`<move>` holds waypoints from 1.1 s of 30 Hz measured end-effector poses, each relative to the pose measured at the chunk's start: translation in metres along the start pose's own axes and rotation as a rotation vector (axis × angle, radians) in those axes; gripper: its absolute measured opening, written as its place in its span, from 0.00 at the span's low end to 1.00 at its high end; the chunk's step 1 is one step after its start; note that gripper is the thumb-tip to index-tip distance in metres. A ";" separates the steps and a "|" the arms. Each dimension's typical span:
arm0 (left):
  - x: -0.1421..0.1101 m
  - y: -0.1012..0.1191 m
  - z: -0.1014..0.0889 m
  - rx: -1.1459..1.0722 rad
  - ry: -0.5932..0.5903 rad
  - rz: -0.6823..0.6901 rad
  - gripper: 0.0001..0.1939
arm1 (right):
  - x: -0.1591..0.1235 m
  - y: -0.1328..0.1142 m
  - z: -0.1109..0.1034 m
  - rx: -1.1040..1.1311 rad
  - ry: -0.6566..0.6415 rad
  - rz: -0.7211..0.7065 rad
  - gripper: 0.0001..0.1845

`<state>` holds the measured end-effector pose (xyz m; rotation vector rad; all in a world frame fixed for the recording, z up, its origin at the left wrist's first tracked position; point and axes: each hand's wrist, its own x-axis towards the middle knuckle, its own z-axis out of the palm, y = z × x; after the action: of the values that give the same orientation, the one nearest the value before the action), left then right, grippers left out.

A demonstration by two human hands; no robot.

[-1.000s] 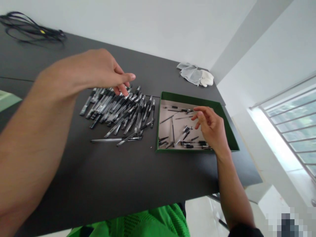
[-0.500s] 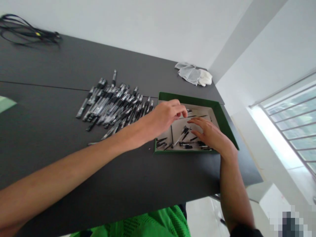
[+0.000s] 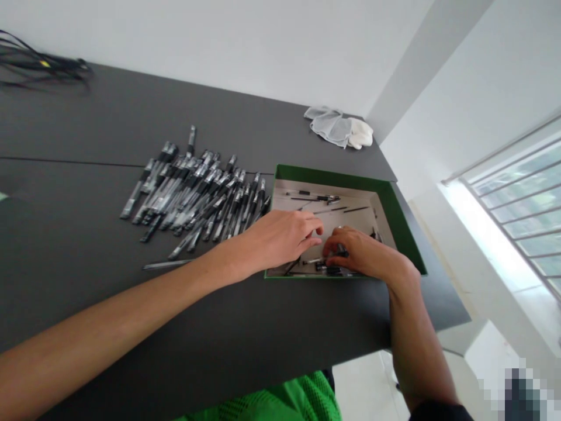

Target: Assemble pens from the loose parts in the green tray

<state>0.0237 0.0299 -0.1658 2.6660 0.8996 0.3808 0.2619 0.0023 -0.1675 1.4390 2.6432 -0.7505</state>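
A shallow green box (image 3: 403, 234) with a pale floor holds loose pen parts: thin dark refills (image 3: 356, 209), black caps or grips and a few barrels. My right hand (image 3: 357, 248) is down inside it near the front wall, fingers curled around a dark pen part (image 3: 342, 252) that is mostly hidden. Over the box's left side reaches my left hand (image 3: 287, 234), thumb and fingers bent but apart, with nothing visible between them. Left of the box lies a heap of clear pens with black grips (image 3: 193, 193); a single pen (image 3: 164, 265) rests at its front.
White gloves or cloths (image 3: 339, 127) lie at the table's back right corner. A bundle of black cables (image 3: 48, 63) sits at the back left. The dark table (image 3: 263, 333) meets the wall behind, and its right edge runs beside the box.
Both hands have lowered into the box area. My right hand has moved left and curled its fingers among the pen parts; my left hand has dropped toward the front. The view has shifted slightly.
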 end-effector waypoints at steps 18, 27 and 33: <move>0.005 0.008 -0.006 -0.126 0.051 -0.219 0.17 | 0.004 -0.030 -0.018 -0.087 0.778 0.072 0.18; 0.002 0.010 -0.005 -0.156 0.117 -0.208 0.11 | -0.013 0.015 -0.006 -0.121 0.269 0.192 0.12; 0.000 0.014 -0.011 -0.023 0.041 -0.146 0.06 | -0.029 0.037 -0.016 -0.166 0.283 0.339 0.14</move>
<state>0.0276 0.0211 -0.1503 2.5608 1.0873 0.4103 0.3109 0.0032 -0.1601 1.9949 2.4619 -0.3077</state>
